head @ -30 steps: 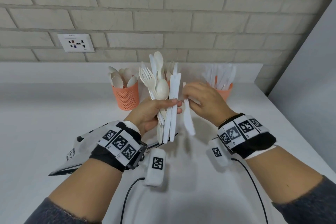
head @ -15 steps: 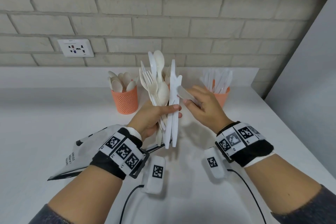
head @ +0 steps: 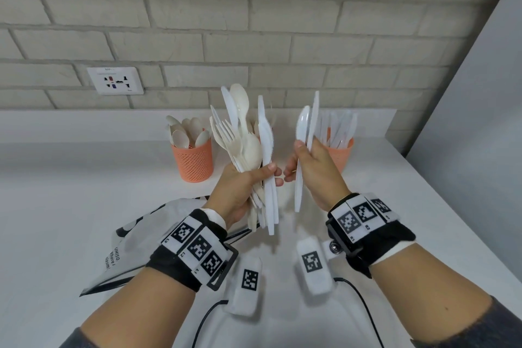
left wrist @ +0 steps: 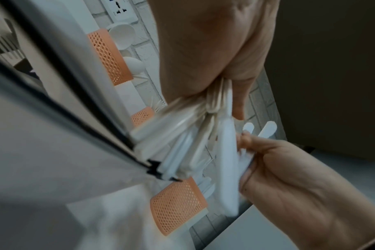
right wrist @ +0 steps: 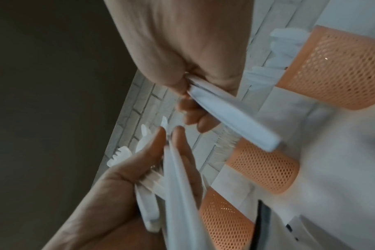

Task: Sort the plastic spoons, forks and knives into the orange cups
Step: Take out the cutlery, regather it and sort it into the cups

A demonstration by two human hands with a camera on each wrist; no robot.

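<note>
The left hand (head: pixel 240 192) gripped an upright bundle of mixed cutlery (head: pixel 248 147) above the white worktop (head: pixel 84 206), while the right hand (head: pixel 316 175) at its 3 o'clock held two knives (head: pixel 306 133) upright, just apart from the bundle. An orange cup of spoons (head: pixel 193 161) stood at the bundle's 9 o'clock, another orange cup with knives (head: pixel 340 155) behind the right hand.

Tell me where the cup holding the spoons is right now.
In the head view, the spoon cup stands on the counter left of the left hand, below the wall socket.

Pale brick wall (head: pixel 254 22) with socket (head: pixel 115 80) behind white counter (head: pixel 70 192)
</note>
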